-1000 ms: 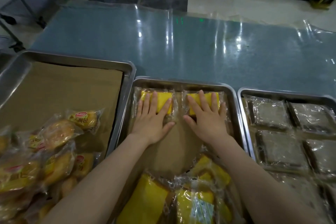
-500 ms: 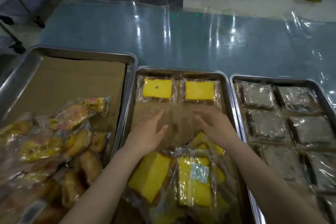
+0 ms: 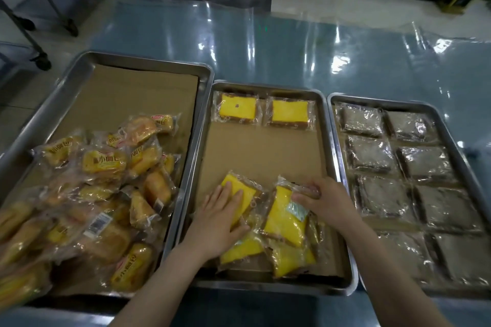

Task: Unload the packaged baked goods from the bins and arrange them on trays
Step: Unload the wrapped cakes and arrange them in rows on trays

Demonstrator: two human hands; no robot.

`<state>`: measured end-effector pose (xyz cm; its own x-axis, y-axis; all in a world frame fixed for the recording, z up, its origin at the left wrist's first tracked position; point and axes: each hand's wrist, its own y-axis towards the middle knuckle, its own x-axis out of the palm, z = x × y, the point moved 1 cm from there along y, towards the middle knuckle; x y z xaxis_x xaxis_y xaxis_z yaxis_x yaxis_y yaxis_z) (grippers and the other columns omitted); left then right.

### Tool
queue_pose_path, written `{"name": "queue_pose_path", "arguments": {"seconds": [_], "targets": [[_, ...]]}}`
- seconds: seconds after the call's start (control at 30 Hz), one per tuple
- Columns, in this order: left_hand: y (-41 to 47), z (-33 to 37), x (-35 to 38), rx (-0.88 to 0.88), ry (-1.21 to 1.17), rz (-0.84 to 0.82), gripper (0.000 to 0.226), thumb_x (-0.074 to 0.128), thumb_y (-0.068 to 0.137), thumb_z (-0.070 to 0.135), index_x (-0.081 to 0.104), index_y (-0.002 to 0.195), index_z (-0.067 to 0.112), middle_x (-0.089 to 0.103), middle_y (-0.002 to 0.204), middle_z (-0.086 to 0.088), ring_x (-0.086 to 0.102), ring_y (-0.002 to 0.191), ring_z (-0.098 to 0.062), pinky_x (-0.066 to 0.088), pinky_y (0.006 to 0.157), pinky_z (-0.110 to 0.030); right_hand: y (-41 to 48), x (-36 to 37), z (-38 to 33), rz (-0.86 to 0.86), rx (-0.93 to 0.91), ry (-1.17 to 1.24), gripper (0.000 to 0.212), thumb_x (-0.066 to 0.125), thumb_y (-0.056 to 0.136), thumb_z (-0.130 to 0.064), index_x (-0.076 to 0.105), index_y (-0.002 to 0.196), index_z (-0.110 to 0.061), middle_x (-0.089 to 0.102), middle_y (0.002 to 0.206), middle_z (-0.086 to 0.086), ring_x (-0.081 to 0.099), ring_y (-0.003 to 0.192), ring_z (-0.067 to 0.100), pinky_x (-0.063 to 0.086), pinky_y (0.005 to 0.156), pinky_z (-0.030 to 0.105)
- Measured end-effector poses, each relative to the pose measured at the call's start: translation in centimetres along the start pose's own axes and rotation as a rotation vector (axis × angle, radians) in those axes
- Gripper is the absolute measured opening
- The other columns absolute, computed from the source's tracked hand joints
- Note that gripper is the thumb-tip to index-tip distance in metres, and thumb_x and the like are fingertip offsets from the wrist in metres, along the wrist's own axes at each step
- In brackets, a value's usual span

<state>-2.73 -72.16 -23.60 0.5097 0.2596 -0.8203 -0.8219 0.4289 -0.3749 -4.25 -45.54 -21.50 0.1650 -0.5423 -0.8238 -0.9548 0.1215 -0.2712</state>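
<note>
Two wrapped yellow cakes (image 3: 239, 110) flat at middle tray (image 3: 265, 87) far end.

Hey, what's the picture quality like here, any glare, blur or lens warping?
Head view: dim overall, white glare streaks on the table's plastic cover; head view: the bun packets smear into blur toward the lower left corner; head view: wide-angle bending curves the left tray rim, while the far cake packets are sharp.
</note>
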Motion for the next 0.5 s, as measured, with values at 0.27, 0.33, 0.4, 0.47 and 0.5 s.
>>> {"name": "queue_pose_path", "arguments": {"seconds": [0.27, 0.33, 0.4, 0.47, 0.5], "targets": [[3.2, -1.0, -0.4, 0.076, 0.224, 0.014, 0.07, 0.037, 0.095, 0.045, -0.006, 0.149, 0.032, -0.027, 0.151, 0.003, -0.03, 0.134, -0.014, -0.018, 0.109, -0.036, 2.4, -2.3, -0.6, 0.205, 0.187, 0.281, 0.025, 0.07, 0.082, -0.04, 0.064, 0.095, -0.02, 0.065, 0.086, -0.009, 0.061, 0.077, 0.01, 0.038, 0.056, 0.023], [4.5, -1.3, -1.2, 0.074, 0.28, 0.04, 0.069, 0.039, 0.095, 0.034, -0.004, 0.149, 0.033, -0.029, 0.15, 0.002, -0.029, 0.136, -0.017, -0.02, 0.108, -0.039, 3.3, -3.6, -1.4, 0.459, 0.243, 0.372, 0.027, 0.072, 0.082, -0.035, 0.065, 0.097, -0.014, 0.067, 0.09, -0.004, 0.061, 0.076, 0.007, 0.04, 0.06, 0.022], [5.8, -1.5, -1.9, 0.062, 0.314, 0.086, 0.074, 0.041, 0.091, 0.018, -0.003, 0.149, 0.035, -0.028, 0.15, 0.001, -0.027, 0.139, -0.019, -0.02, 0.108, -0.04, 3.9, -5.3, -2.8, 0.723, 0.213, 0.458, 0.023, 0.075, 0.08, -0.028, 0.06, 0.092, -0.015, 0.064, 0.083, -0.009, 0.057, 0.066, -0.008, 0.035, 0.055, 0.004], [6.9, -1.9, -2.3, 0.049, 0.337, 0.118, 0.083, 0.041, 0.087, 0.007, -0.006, 0.148, 0.037, -0.029, 0.148, 0.001, -0.026, 0.139, -0.021, -0.021, 0.106, -0.04, 4.6, -6.1, -4.2, 0.811, 0.105, 0.497, 0.024, 0.077, 0.078, -0.02, 0.055, 0.086, -0.024, 0.055, 0.075, -0.021, 0.052, 0.065, -0.021, 0.033, 0.052, -0.002], [7.3, -2.0, -2.4, 0.045, 0.346, 0.13, 0.086, 0.042, 0.086, 0.003, -0.007, 0.147, 0.038, -0.029, 0.148, 0.001, -0.025, 0.14, -0.022, -0.021, 0.106, -0.039, 5.0, -5.9, -4.9, 0.758, 0.06, 0.465, 0.026, 0.077, 0.078, -0.021, 0.053, 0.083, -0.03, 0.054, 0.075, -0.023, 0.051, 0.068, -0.023, 0.034, 0.053, -0.001]]}}
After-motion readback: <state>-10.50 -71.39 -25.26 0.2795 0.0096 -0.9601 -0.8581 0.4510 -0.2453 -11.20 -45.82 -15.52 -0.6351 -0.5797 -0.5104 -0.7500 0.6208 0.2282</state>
